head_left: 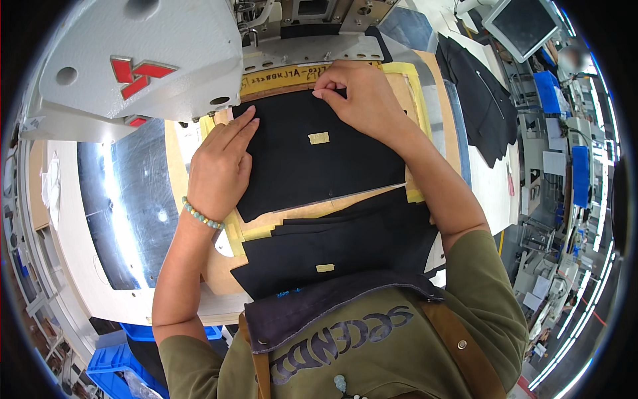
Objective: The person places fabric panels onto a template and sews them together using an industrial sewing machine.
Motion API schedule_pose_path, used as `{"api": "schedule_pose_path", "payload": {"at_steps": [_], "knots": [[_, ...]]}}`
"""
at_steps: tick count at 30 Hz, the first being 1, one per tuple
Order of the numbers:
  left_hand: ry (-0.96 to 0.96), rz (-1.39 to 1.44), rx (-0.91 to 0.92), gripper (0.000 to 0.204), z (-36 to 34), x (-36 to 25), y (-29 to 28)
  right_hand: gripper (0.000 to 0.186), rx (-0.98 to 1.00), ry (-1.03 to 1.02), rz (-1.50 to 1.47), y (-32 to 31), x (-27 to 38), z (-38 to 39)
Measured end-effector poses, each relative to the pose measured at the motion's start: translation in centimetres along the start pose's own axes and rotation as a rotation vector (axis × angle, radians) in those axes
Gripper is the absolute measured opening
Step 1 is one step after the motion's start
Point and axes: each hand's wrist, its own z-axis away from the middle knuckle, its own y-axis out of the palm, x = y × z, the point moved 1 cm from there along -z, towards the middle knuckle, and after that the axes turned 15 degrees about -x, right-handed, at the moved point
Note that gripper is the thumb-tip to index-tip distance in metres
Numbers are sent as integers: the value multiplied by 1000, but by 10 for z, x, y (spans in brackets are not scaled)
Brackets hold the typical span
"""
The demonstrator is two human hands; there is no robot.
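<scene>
A black fabric panel [292,173] with a small pale-yellow label lies on a yellow-taped board template [415,86] bearing handwritten marking. My left hand [219,159] rests on the panel's left part, fingers extended and laid on the cloth. My right hand [362,106] is at the panel's upper right edge, thumb and forefinger drawn together on the edge beside the template's yellow strip. Below, nearer my body, lie layered black fabric pieces [352,246] with another small label.
A white machine head [166,33] with red emblem overhangs the upper left; its metal fittings [312,50] span the top. A shiny metal plate [106,219] sits left, black garment pieces [475,106] right, beside a monitor [522,26]. Blue crates [113,369] stand lower left.
</scene>
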Motion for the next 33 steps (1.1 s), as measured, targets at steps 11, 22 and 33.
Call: {"api": "schedule_pose_path", "payload": {"at_steps": [11, 22, 33], "knots": [[-15, 10, -5, 54, 0, -1, -1, 11, -17, 0, -30, -3, -1, 0], [136, -277, 68, 48, -3, -9, 4, 11, -65, 28, -9, 4, -6, 0], [322, -112, 136, 50, -22, -32, 46, 12, -113, 2, 1, 9, -7, 2]]}}
